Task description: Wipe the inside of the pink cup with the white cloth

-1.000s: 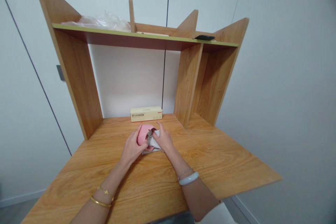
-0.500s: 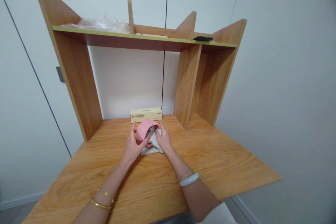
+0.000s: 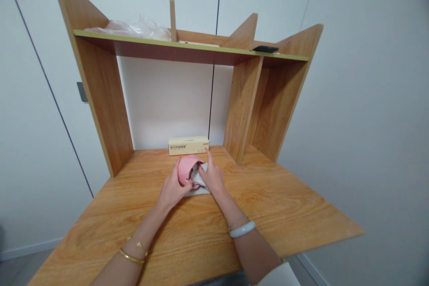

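A pink, rounded, hollow item point(image 3: 187, 168) is tilted with its opening toward the lower right; its exact kind does not show. My left hand point(image 3: 173, 189) grips its left side, fingers behind and thumb at the lower rim. A light grey cloth point(image 3: 200, 180) is bunched at the opening and partly inside, and some of it lies on the desk below. My right hand point(image 3: 212, 178) pinches the cloth at the opening, its index finger pointing up and away. Part of the cloth is hidden by the hand and the pink item.
Behind the hands, a long cream box point(image 3: 188, 146) with printed lettering stands on the wooden desk point(image 3: 268, 205). A wooden shelf unit point(image 3: 248, 107) rises at the back. On its upper board lie crumpled clear plastic point(image 3: 140, 28) and a dark flat object point(image 3: 265, 48).
The pink item has turned slightly in my left hand, its opening showing more to the right. My right index finger has lifted off its rim. The whole view has shifted a little.
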